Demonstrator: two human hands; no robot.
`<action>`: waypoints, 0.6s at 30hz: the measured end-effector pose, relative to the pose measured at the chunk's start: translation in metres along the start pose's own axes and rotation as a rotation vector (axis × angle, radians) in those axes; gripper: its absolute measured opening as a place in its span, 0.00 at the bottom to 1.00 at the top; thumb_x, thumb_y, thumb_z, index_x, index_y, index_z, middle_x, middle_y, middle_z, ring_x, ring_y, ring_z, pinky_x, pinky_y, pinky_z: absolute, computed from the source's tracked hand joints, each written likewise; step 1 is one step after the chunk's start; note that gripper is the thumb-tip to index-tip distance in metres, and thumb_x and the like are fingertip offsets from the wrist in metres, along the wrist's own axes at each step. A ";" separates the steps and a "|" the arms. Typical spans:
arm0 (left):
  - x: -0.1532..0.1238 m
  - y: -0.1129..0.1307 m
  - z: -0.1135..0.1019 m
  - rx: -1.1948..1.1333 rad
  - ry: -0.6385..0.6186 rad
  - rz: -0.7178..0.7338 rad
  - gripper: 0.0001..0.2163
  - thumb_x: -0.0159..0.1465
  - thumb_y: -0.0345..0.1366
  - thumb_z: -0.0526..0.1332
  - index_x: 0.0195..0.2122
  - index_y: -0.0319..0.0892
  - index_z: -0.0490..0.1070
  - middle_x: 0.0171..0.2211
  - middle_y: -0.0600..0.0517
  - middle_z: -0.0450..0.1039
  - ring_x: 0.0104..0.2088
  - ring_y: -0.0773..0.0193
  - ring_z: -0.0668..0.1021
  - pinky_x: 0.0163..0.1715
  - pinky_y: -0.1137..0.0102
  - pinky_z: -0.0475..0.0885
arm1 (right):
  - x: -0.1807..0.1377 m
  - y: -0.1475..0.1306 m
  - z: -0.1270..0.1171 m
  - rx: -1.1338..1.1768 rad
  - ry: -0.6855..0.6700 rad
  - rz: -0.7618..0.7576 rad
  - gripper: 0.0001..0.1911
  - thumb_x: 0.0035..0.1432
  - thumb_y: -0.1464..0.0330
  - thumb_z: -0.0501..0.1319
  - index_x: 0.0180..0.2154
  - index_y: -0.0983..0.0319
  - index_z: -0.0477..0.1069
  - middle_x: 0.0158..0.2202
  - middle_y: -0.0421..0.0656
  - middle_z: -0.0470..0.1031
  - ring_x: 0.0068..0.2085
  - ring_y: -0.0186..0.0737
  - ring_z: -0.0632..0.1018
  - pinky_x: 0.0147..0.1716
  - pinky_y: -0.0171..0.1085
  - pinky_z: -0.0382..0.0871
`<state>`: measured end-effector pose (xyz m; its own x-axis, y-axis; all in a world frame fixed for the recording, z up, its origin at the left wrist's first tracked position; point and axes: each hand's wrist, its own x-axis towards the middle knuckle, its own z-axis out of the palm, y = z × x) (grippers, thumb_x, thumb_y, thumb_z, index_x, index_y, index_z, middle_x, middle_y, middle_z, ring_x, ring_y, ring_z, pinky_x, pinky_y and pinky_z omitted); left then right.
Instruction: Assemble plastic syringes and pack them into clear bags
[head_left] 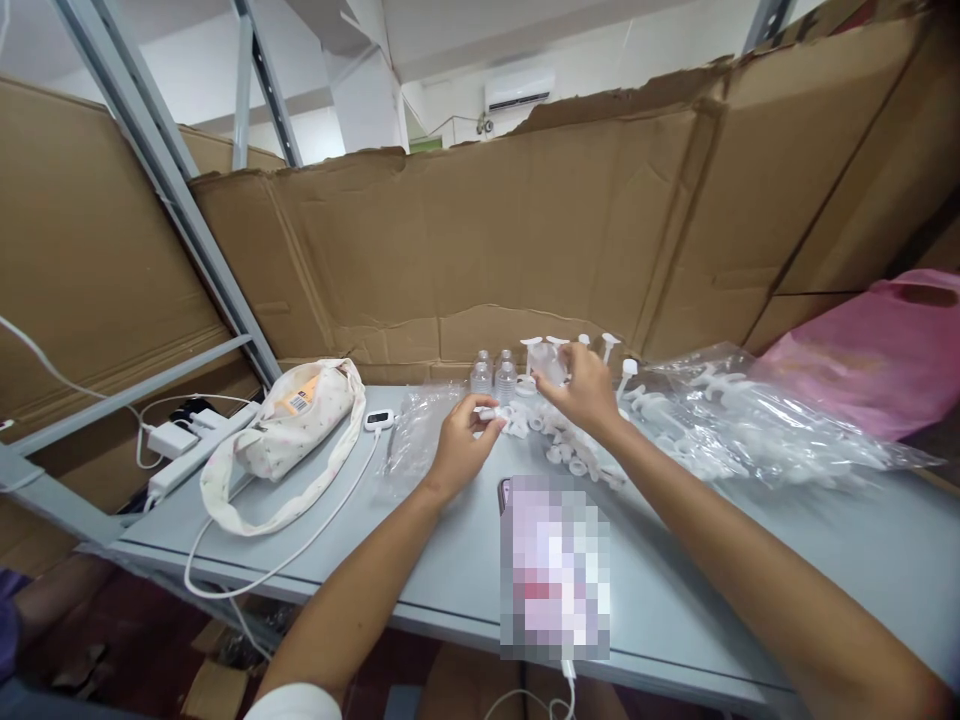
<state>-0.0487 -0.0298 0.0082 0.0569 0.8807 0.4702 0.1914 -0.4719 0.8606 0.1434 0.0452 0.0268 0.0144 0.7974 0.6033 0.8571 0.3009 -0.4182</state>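
My left hand [461, 440] pinches a small white plastic part [489, 412] between thumb and fingers above the grey table [825, 550]. My right hand [585, 385] is closed around a small clear bottle [551, 365] at the far middle of the table. Between and below the hands lies a pile of small white plastic rings and caps [566, 450]. A few small clear bottles [495, 375] stand just behind my left hand. White pump tops with stems [609, 345] stand upright behind my right hand.
A clear plastic bag of white pump parts [750, 420] lies right, a pink bag [870, 360] behind it. A phone on a cable [555, 565] lies near the front edge. A cream pouch [289, 425], white cable and power strip [195, 450] sit left. Cardboard walls [525, 240] surround the table.
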 end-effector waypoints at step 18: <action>-0.009 0.016 0.003 -0.346 -0.227 -0.198 0.17 0.52 0.44 0.68 0.36 0.36 0.73 0.25 0.51 0.76 0.28 0.65 0.78 0.36 0.67 0.74 | -0.083 0.012 -0.050 -0.107 0.444 -0.958 0.27 0.52 0.79 0.64 0.51 0.51 0.69 0.40 0.44 0.68 0.44 0.43 0.69 0.42 0.42 0.71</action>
<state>-0.0427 -0.0452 0.0173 0.2728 0.9239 0.2684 -0.1160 -0.2454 0.9625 0.1783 -0.0437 0.0052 -0.5227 -0.0173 0.8524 0.6508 0.6377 0.4120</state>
